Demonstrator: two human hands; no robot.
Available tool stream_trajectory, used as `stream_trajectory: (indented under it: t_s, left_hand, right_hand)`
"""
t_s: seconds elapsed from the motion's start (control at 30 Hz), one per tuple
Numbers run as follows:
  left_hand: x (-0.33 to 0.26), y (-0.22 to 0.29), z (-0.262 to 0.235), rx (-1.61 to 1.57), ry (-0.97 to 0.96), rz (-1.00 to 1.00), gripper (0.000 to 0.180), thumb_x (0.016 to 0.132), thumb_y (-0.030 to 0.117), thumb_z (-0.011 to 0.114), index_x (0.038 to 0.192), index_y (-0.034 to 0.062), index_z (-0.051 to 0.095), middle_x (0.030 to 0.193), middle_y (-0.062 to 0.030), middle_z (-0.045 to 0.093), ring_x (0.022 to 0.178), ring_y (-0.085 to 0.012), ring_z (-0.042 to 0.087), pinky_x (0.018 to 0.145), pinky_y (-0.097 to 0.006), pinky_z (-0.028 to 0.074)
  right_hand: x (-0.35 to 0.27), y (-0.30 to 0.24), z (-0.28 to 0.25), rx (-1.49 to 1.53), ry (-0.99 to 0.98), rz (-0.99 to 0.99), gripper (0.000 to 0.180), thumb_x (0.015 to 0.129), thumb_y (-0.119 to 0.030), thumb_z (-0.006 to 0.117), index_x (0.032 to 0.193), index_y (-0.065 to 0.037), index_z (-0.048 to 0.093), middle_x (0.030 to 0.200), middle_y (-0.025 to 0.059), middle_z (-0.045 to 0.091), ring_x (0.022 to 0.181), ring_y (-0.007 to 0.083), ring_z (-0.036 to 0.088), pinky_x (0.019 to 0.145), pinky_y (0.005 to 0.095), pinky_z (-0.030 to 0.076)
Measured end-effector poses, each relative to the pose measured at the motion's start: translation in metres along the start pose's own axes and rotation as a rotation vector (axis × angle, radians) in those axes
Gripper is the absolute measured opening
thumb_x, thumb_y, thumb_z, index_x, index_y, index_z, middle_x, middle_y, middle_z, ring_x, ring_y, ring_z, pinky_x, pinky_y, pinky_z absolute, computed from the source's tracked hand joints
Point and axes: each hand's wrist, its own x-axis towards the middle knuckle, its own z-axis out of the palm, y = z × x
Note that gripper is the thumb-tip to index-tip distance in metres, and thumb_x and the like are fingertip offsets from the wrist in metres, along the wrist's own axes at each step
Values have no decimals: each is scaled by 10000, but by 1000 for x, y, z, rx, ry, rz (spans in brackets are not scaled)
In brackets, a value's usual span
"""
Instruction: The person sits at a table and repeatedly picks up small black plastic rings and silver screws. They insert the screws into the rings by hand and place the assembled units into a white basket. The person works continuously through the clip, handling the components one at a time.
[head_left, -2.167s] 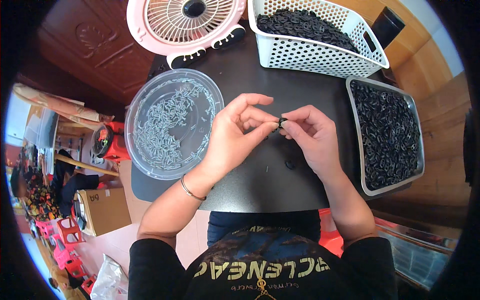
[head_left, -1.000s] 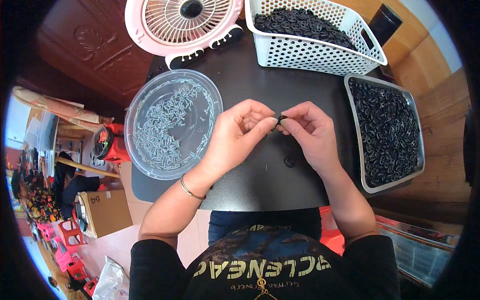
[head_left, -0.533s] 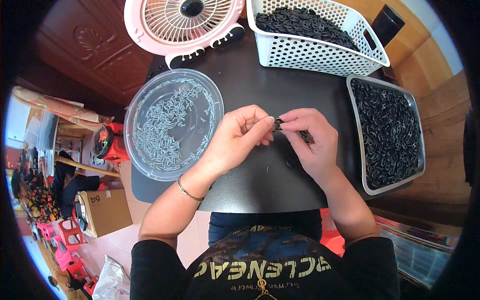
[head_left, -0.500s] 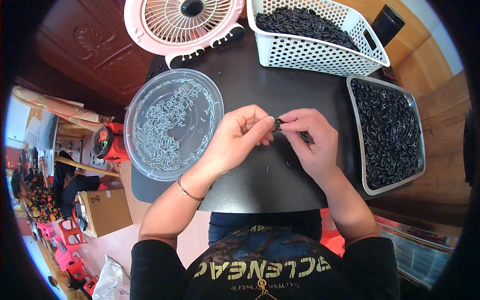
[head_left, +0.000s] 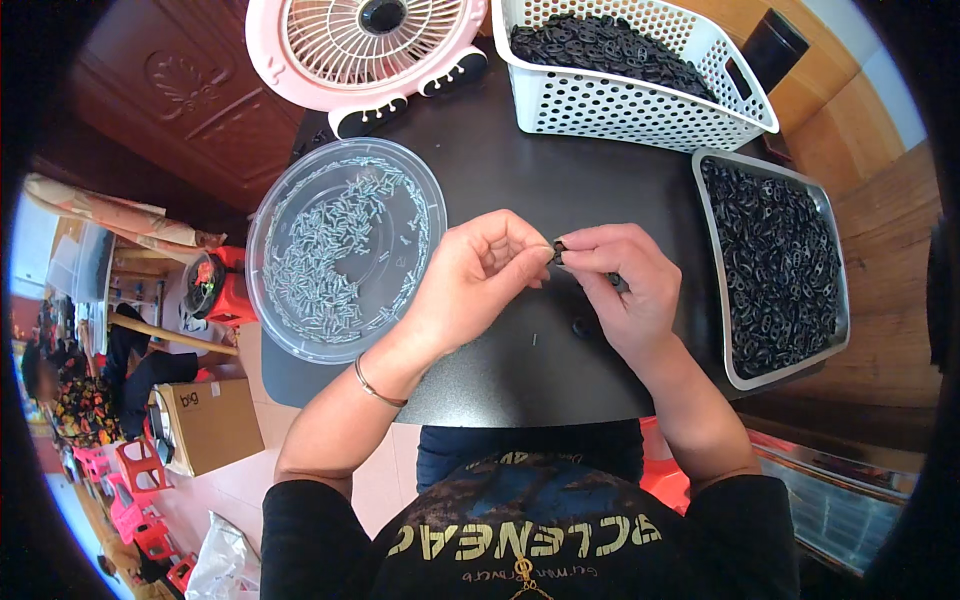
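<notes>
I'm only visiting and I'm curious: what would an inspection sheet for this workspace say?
Surface: dark tabletop, light reflecting near its front edge.
Work things: transparent round tub of small metal pins on the left; metal tray of small black pieces on the right; white basket of black pieces behind.
Clutter: a loose pin and a dark object on the table; pink fan at the back left.
Hands: left hand and right hand meet at the fingertips, pinching a tiny black part.
Cables: nothing seen.
Surroundings: cardboard box, red stools and another person at left.
</notes>
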Motion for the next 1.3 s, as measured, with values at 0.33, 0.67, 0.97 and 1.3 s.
stream_trajectory:
  t_s: [0.33, 0.67, 0.97, 1.3]
  left_hand:
    - [0, 5, -1, 46, -9, -18, 155, 895, 149, 516, 833, 8, 536, 724, -4, 563, 674, -51, 526, 619, -192, 438]
    - [0, 1, -4, 25, -46, -67, 144, 894, 144, 514, 809, 29, 517, 703, 7, 546, 653, -36, 498, 603, -178, 417]
    - [-2, 4, 2, 4, -1, -38, 78, 869, 80, 541, 827, 17, 525, 719, -1, 552, 660, -40, 502, 608, -176, 418]
    - [1, 0, -8, 124, -104, -68, 242, 926, 217, 440, 786, 33, 510, 689, 9, 526, 628, -51, 487, 580, -199, 405]
  right_hand:
    - [-1, 0, -2, -44, -34, -50, 165, 657, 50, 661, 775, -57, 618, 866, 62, 620, 728, 169, 612, 594, 242, 497]
    - [-2, 1, -1, -43, -47, -119, 170, 643, 55, 658, 771, -48, 612, 866, 69, 612, 735, 176, 613, 603, 250, 502]
    - [-2, 2, -2, -48, -31, -142, 164, 640, 60, 655, 762, -39, 609, 862, 71, 610, 734, 184, 618, 612, 252, 509]
    - [-4, 2, 0, -69, -46, -161, 104, 676, 10, 647, 759, -14, 590, 867, 79, 606, 695, 150, 583, 571, 225, 481]
